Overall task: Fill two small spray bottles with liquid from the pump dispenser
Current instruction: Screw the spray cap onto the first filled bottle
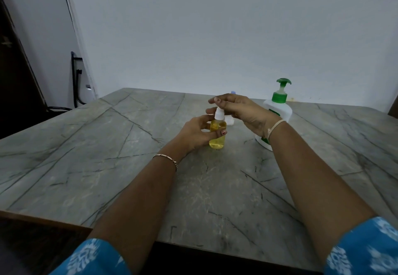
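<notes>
Fingers (222, 133): left hand (193, 133) grips spray bottle (217, 142), right hand (243, 113) pinches cap (219, 114); dispenser (285, 111) label (277, 113) unreadable.

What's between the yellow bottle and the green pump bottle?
Head view: the right hand, on the yellow bottle, and a small clear bottle half-hidden behind it.

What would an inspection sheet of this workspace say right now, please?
Surface: grey veined table.
Job's things: spray bottle upright on it, yellow liquid inside; pump dispenser behind the right wrist; second small bottle mostly hidden behind the hands.
Clutter: nothing seen.
Hands: left hand grips the bottle's body; right hand pinches its white top.
Cables: nothing seen.
Surroundings: pale wall; dark frame leaning at left.
</notes>
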The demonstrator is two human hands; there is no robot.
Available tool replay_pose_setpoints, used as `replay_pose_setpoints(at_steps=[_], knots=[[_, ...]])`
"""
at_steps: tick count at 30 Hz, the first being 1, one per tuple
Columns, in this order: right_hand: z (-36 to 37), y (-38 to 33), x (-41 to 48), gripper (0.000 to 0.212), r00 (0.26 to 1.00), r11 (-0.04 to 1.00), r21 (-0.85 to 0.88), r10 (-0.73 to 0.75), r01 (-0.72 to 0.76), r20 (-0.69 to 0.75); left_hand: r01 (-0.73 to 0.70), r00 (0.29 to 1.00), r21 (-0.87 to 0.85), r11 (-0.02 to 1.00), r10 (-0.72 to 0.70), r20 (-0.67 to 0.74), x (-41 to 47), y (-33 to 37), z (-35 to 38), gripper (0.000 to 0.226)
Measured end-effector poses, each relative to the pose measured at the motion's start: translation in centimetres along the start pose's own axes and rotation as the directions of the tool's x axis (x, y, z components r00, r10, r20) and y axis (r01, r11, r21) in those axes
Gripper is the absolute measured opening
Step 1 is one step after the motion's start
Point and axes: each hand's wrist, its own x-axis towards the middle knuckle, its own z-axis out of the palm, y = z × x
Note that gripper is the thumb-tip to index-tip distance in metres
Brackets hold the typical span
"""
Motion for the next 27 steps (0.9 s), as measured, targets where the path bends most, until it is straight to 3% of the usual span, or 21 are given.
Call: replay_pose_setpoints(at_steps=[5, 9, 14, 17, 21, 27], knots=[[-1.2, 0.8, 0.0, 0.029, 0.997, 0.998, -0.068, -0.009, 0.004, -0.074, -0.006, 1.000, -0.045, 0.999, 0.007, 0.023, -0.2, -0.1, 0.0, 0.042], [-1.6, 1.2, -0.1, 0.029, 0.990, 0.993, -0.115, -0.010, -0.006, -0.137, 0.001, 1.000, -0.058, 0.998, 0.000, 0.024, 0.1, -0.2, -0.1, 0.046], [-1.6, 0.9, -0.5, 0.030, 0.997, 0.997, -0.026, -0.071, 0.072, 0.040, 0.011, 1.000, -0.062, 0.998, -0.010, 0.022, 0.3, -0.3, 0.0, 0.052], [-1.4, 0.9, -0.5, 0.029, 0.996, 0.996, -0.021, -0.088, 0.088, 0.003, 0.014, 1.000, -0.048, 0.999, -0.013, 0.020, 0.4, -0.4, 0.0, 0.058], [-0.6, 0.9, 0.0, 0.032, 0.986, 0.971, -0.215, -0.126, 0.100, -0.108, 0.021, 0.999, -0.036, 0.999, -0.020, 0.027, 0.3, -0.2, 0.0, 0.059], [-1.0, 1.0, -0.3, 0.028, 0.997, 0.991, -0.118, -0.068, 0.070, 0.022, 0.025, 0.999, -0.035, 0.999, -0.024, 0.027, 0.2, -0.1, 0.0, 0.060]])
